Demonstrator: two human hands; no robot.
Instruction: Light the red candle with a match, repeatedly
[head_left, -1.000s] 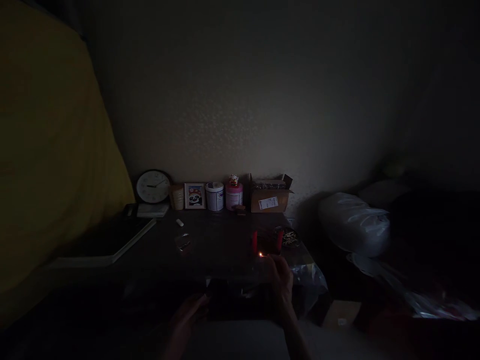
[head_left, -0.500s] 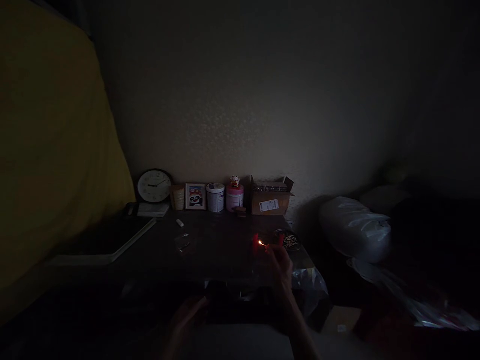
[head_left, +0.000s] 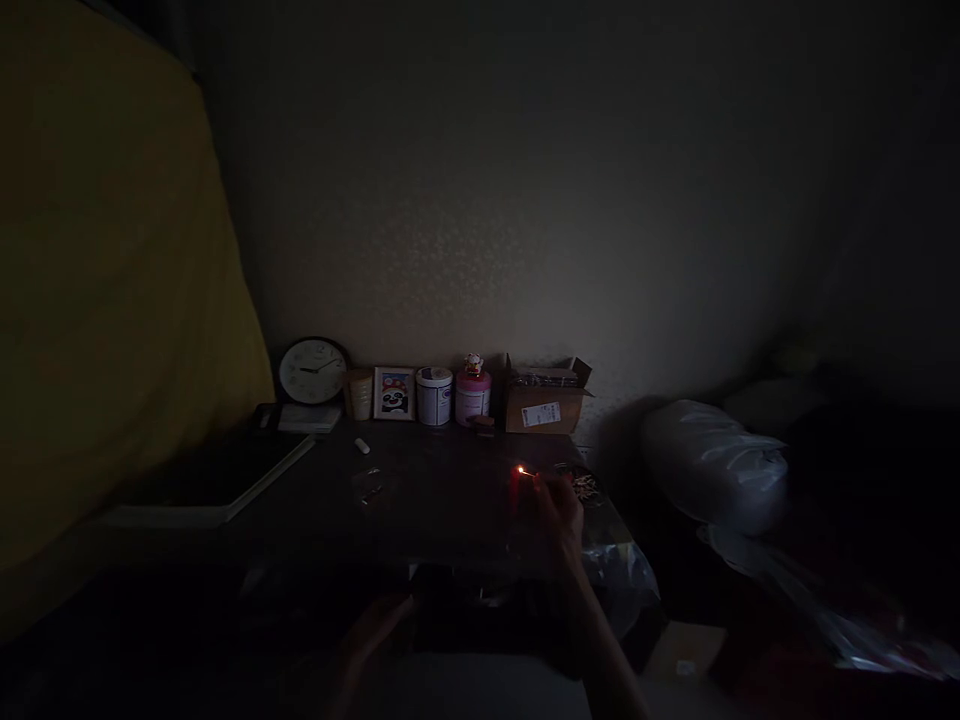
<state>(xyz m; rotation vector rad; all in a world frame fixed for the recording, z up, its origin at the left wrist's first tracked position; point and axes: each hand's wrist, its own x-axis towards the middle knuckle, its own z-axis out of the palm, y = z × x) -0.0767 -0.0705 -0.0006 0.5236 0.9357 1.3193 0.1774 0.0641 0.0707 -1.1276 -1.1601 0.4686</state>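
Note:
My right hand is closed in a pinch on a thin match, which burns with a small bright flame at its left end. The flame sits at the top of a red candle on the dark table; whether the wick itself burns I cannot tell. Just right of that hand is a dark dish with several pale matchsticks in it. Low at the table's front edge, my left hand is dim and blurred. Its fingers are mostly lost in shadow, so what it holds, if anything, is hidden.
Along the wall stand a round clock, a panda picture, a white tub, a pink tub with a figurine, and an open carton. A white lighter-sized object lies on the table. Plastic bags are at right.
My right hand has lifted slightly, bringing the flame from beside the candle up to its top. My left hand has barely moved. The view has shifted a little.

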